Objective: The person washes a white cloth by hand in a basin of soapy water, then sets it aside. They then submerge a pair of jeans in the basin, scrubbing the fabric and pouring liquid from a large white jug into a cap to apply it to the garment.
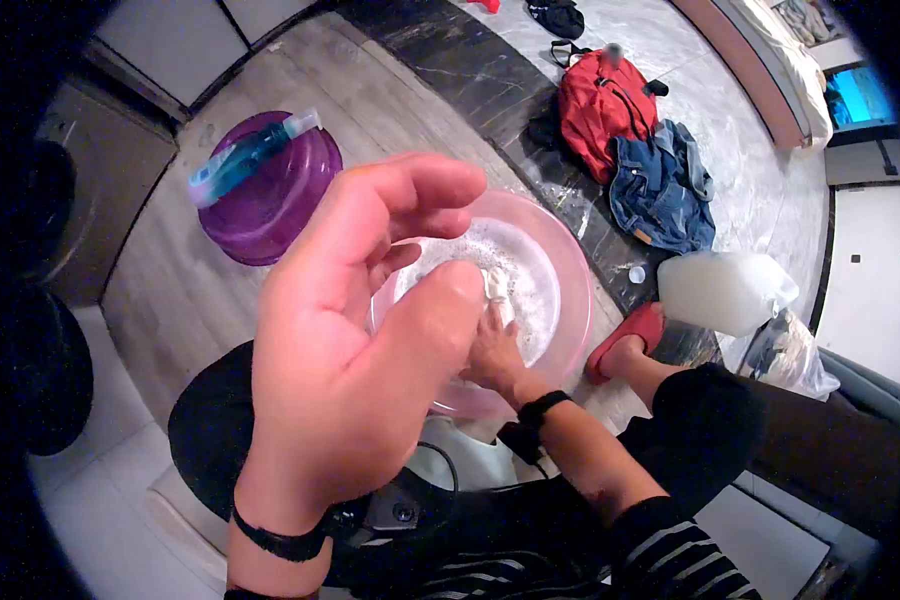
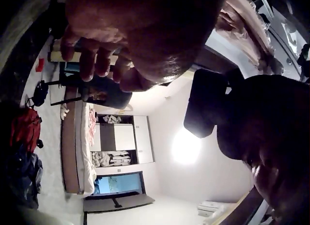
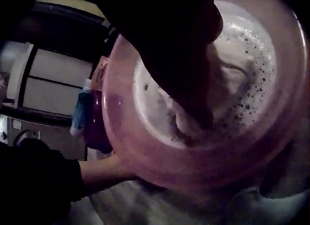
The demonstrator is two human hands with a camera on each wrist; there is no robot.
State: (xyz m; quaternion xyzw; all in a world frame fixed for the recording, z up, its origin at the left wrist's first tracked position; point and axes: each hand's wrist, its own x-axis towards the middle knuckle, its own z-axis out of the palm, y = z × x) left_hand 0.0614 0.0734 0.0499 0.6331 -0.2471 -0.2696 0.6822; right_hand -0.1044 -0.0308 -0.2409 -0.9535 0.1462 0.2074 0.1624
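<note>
My left hand (image 1: 360, 340) is raised close to the head camera, its fingers loosely bent, with nothing in its grasp. In the left wrist view the same hand (image 2: 131, 46) hangs at the top, dark against the room. Below it in the head view, a pink basin (image 1: 572, 300) holds cloudy, sudsy water. My right hand (image 1: 495, 355) reaches into that basin and touches a wet white cloth (image 1: 497, 285). Bunched folds of the cloth (image 3: 235, 77) show beside the dark hand in the right wrist view. Whether the fingertips grip the cloth I cannot tell.
A purple basin (image 1: 260, 215) with a blue-green bottle (image 1: 255, 155) across it stands left of the pink one. To the right are a red slipper on a foot, a whitish jug (image 1: 725, 290), jeans (image 1: 660, 190) and a red backpack (image 1: 605, 105).
</note>
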